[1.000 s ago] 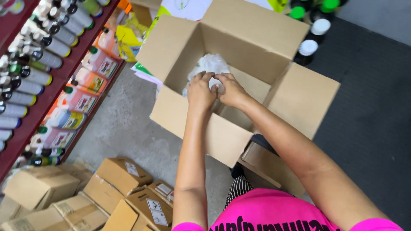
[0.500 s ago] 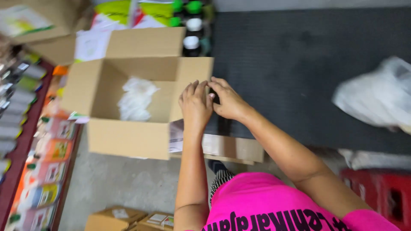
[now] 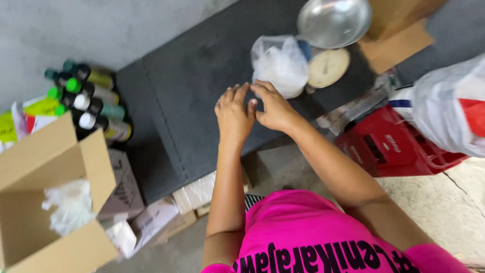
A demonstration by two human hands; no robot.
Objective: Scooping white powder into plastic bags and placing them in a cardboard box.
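head view looks down on both hands held close together above a dark grey textured mat (image 3: 192, 86). left hand (image 3: 233, 112) has its fingers curled inward, and right hand (image 3: 273, 108) meets it fingertip to fingertip; something small and pale seems pinched between them, but it is too hidden to name, and i cannot tell how firm the grip is. just beyond the fingertips sits a knotted clear plastic bag of white material (image 3: 279, 63), touching a round dial kitchen scale (image 3: 328, 66) with a shiny metal pan (image 3: 333, 21) above it. that bag looks soft, light and slippery, likely to sag if lifted by its side, so the gathered top seems the sound place to take hold. to the right stands a red plastic crate (image 3: 394, 149) beside a large white sack (image 3: 444, 108). at lower left an open brown cardboard box (image 3: 55, 167) holds crumpled white plastic wrap (image 3: 68, 205), with a cluster of capped bottles (image 3: 88, 106) behind it.
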